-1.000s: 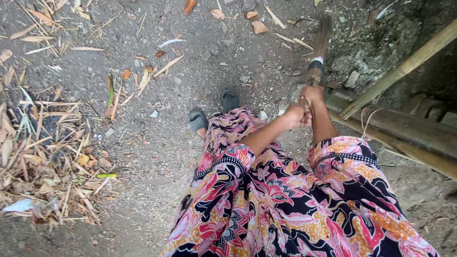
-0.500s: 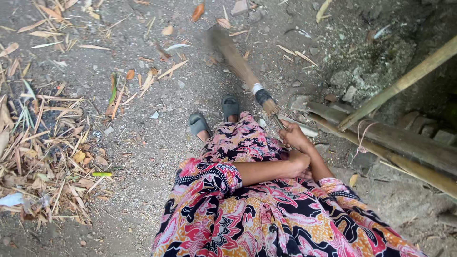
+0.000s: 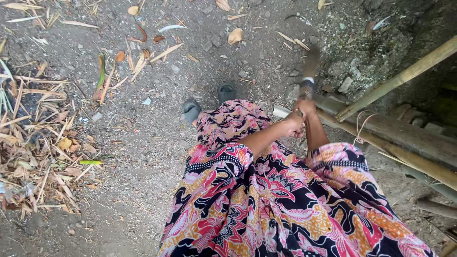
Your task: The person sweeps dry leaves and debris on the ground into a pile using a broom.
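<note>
Together, both hands are clenched around the handle of a long-bladed chopping knife with a dark, motion-blurred blade (image 3: 310,66). The left hand (image 3: 293,126) is wrapped on the near side of the grip and the right hand (image 3: 307,108) is pressed against it, just beyond; the fingers of both are closed tight on the handle, which is largely hidden by them. The blade is pointed away from the person, up over the grey stony ground, and a pale band is seen where blade meets handle. Just right of the hands, a bundle of thick brown bamboo poles (image 3: 400,135) is laid across the ground, tied with a thin cord, and a paler yellow-green bamboo pole (image 3: 404,76) is leaned slantwise over it. Below the hands, a floral garment in pink, black and orange (image 3: 285,204) is spread over the knees. Left of the hands, two grey sandals (image 3: 209,101) are planted on the dirt, and well to the left a heap of dry bamboo leaves and splinters (image 3: 38,147) is scattered.
</note>
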